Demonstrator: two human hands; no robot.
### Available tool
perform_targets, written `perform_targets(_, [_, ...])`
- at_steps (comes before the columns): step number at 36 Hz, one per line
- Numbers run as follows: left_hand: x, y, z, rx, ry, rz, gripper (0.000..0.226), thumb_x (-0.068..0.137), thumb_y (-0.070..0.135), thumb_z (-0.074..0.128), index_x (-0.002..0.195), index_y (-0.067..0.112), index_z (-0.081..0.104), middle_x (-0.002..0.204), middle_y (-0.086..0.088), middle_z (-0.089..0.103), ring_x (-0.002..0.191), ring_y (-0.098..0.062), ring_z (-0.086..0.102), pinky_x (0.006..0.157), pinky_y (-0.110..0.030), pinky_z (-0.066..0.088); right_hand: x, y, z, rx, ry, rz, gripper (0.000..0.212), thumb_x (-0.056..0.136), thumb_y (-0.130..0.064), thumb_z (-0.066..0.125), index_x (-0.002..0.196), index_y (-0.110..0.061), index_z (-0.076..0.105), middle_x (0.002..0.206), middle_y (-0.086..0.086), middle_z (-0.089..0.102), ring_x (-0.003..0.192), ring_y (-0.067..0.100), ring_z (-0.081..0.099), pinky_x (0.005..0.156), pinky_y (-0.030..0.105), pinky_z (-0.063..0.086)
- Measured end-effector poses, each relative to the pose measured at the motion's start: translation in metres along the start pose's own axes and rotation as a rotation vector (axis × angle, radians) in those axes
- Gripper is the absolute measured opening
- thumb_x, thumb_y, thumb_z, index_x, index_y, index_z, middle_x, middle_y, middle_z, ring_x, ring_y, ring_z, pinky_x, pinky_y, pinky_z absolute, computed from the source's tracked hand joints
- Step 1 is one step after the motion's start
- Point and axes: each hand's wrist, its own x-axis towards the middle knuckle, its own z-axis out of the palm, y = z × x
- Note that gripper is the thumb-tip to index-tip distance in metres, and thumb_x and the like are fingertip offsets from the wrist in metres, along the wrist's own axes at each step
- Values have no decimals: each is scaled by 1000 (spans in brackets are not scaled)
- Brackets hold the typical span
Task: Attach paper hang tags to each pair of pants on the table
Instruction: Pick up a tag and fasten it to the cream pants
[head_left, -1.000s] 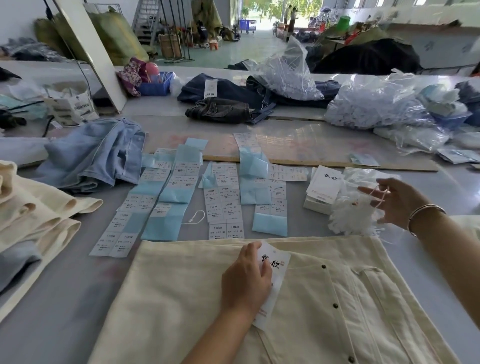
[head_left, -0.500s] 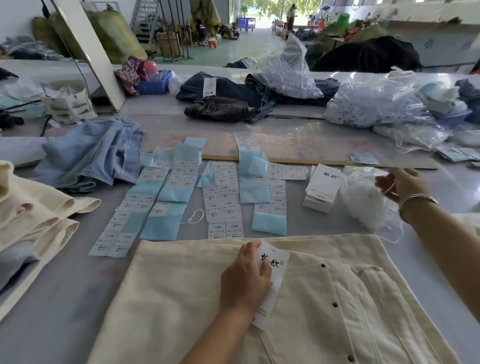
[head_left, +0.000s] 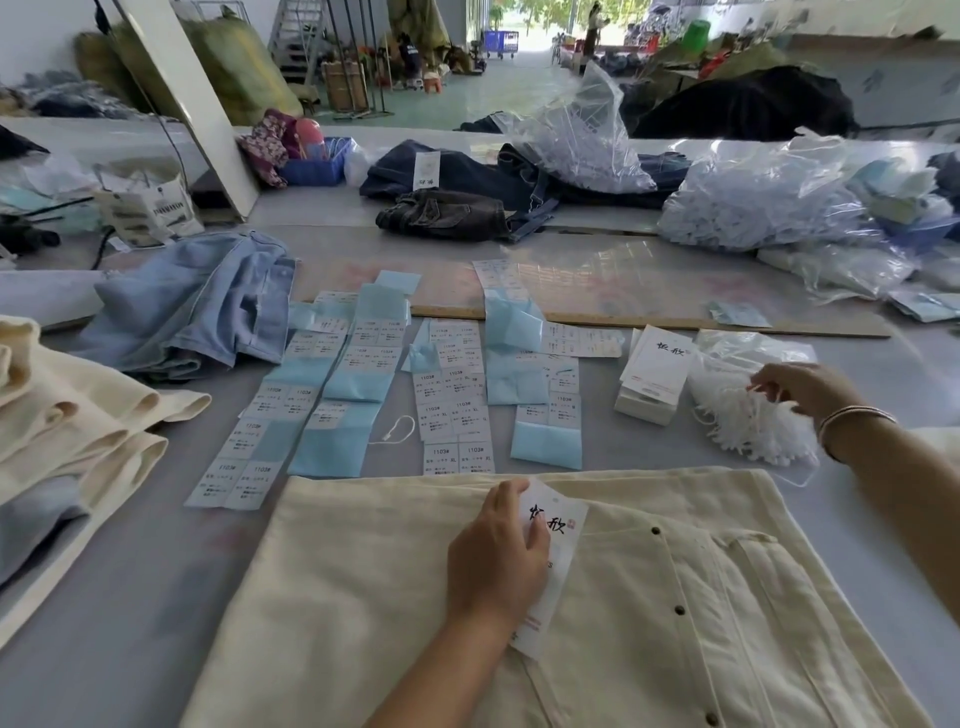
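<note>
My left hand (head_left: 498, 558) lies low in the middle of the frame, its fingers (head_left: 537, 538) flat and nearly straight, pressing a white hang tag (head_left: 553, 530) down onto the cream pants (head_left: 363, 597) spread across the bottom of the frame. The tag carries black brush characters and runs out from under my palm toward the lower right, next to the row of dark buttons (head_left: 679, 610) on the fly.

My right hand (head_left: 810, 389) is at the right edge, a thin bracelet (head_left: 852, 415) on the wrist. Its fingers are curled and pinch a white string loop (head_left: 761, 395) at the top of a fluffy bundle of white strings (head_left: 753, 426) that sits on clear plastic on the desk (head_left: 130, 597).

Just left of that bundle, a stack of white hang tags (head_left: 654, 371) rests on a small white box. In the middle of the frame, above the pants, lie rows of size stickers (head_left: 452, 395) on pale blue backing sheets, with one loose string loop (head_left: 397, 431) among them.

At the left edge is a pile of folded cream pants (head_left: 67, 415), and above it a heap of light blue jeans (head_left: 197, 301). Farther up, in the upper middle, dark jeans (head_left: 447, 213) lie crumpled, one pair wearing a white tag. Clear bags of white strings (head_left: 753, 202) fill the upper right.
</note>
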Motion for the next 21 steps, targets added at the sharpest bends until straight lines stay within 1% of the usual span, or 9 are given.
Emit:
perform_targets(2, [1,0,-3,-37,-6,-25,35,89,36,53,123,33,48,121,16,60,103,-12,60,79,-27,45,-10,-5,1,-7,44,-139,25,81,-7,63,56,-10,64,47,-7,59,59,17,48,61,24,39])
perform_targets(4, [3,-3,-8,-99,-59,-45,32,90,38,55,121,37,48,111,15,63,99,-10,61,79,-26,45,-28,-7,8,142,-74,-160,26,82,-1,60,58,-7,67,55,1,64,63,18,56,65,23,48])
perform_targets(8, [13,-13,-28,-382,-308,18,33,92,28,60,124,30,51,93,10,60,87,-14,61,80,-31,51,-78,-12,35,216,-317,-201,22,86,3,56,64,3,60,54,10,56,49,14,54,47,17,47])
perform_targets(10, [15,-21,-40,-274,-400,135,38,91,26,62,127,30,50,90,12,55,86,-11,58,81,-30,50,-104,-10,48,84,-462,-249,16,88,-3,58,74,4,60,56,6,52,46,8,46,44,16,41])
perform_targets(12, [17,-27,-51,-75,-424,281,41,91,31,61,130,33,48,97,15,55,94,-9,55,86,-27,44,-126,-5,61,-199,-582,-363,10,89,-13,62,81,-10,68,60,-5,58,50,2,46,50,14,40])
perform_targets(15, [18,-38,-61,242,-413,519,44,94,38,53,136,34,43,121,10,56,116,-9,47,101,-28,30,-147,8,79,-653,-638,-569,8,89,-21,63,91,-20,71,76,-15,60,68,0,51,66,17,40])
perform_targets(17, [15,-41,-64,396,-399,607,45,96,43,48,139,34,42,130,10,51,123,-11,43,104,-30,26,-155,15,86,-831,-628,-624,13,89,-26,60,98,-23,69,89,-12,59,82,7,54,73,19,40])
perform_targets(19, [10,-42,-65,520,-278,694,43,88,49,58,129,36,54,119,14,57,111,-10,52,95,-29,33,-159,19,85,-938,-551,-650,20,88,-39,57,104,-29,63,97,-13,53,92,10,54,79,21,39])
perform_targets(21, [6,-41,-62,579,-124,730,42,70,56,74,106,36,66,98,17,61,90,-7,61,81,-26,33,-161,21,84,-1042,-443,-738,34,86,-53,53,116,-37,56,111,-15,49,108,11,48,91,25,36])
